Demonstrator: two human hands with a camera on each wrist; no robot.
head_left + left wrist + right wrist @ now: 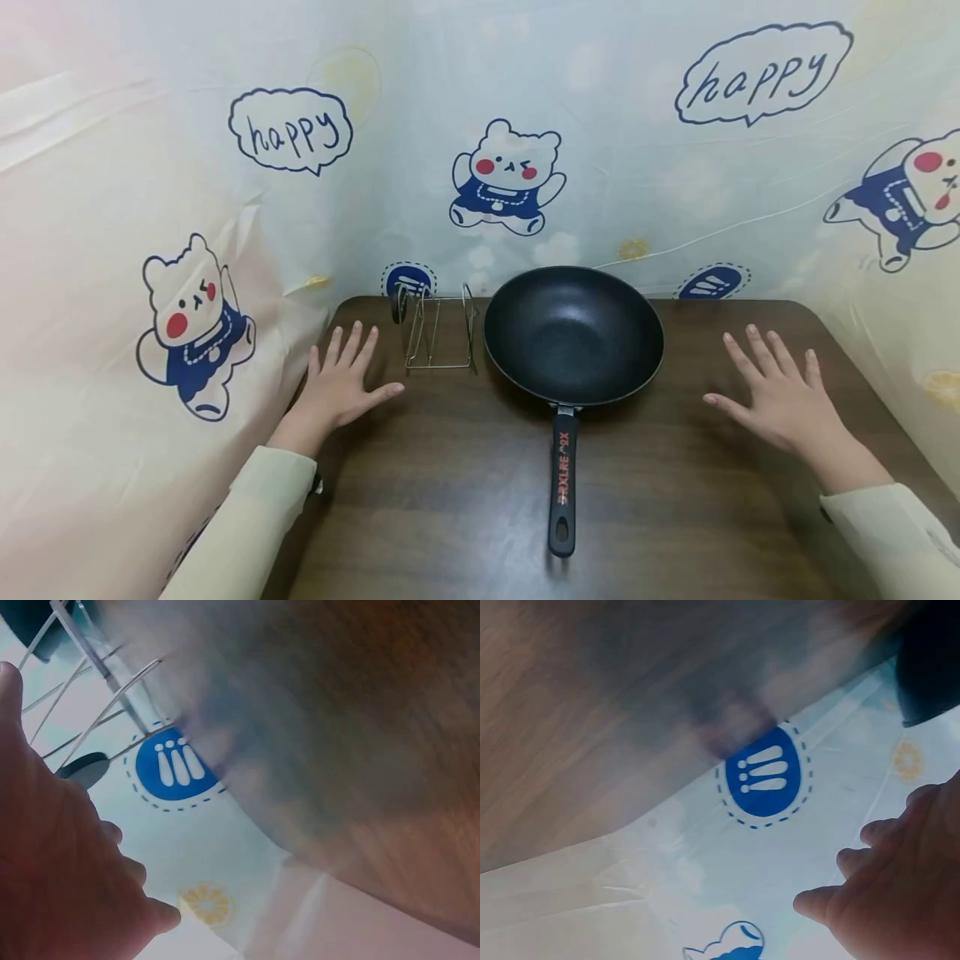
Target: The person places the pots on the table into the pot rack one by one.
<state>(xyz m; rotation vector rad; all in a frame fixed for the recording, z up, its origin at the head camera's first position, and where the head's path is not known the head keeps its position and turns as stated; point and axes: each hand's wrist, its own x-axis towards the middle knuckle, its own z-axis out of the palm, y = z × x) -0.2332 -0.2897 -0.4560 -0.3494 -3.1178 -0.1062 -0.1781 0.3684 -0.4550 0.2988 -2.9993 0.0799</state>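
A black wok (573, 337) stands on the table, its black handle (564, 483) with red lettering pointing toward me. Left of it is a wire rack (438, 333) of thin metal rods, with a dark round disc (399, 305) at its left end. My left hand (341, 387) is spread over the table's left side, nearest the rack and holding nothing. Fingers apart, my right hand (780, 400) hovers on the right, away from the wok. The left wrist view shows the rack (97, 690) beyond that hand; the wok's edge (934, 667) shows in the right wrist view.
The brown wooden table (450, 517) has rounded far corners. A pale curtain (615, 183) with printed bears and "happy" bubbles hangs behind it and along both sides, close to the table's edges.
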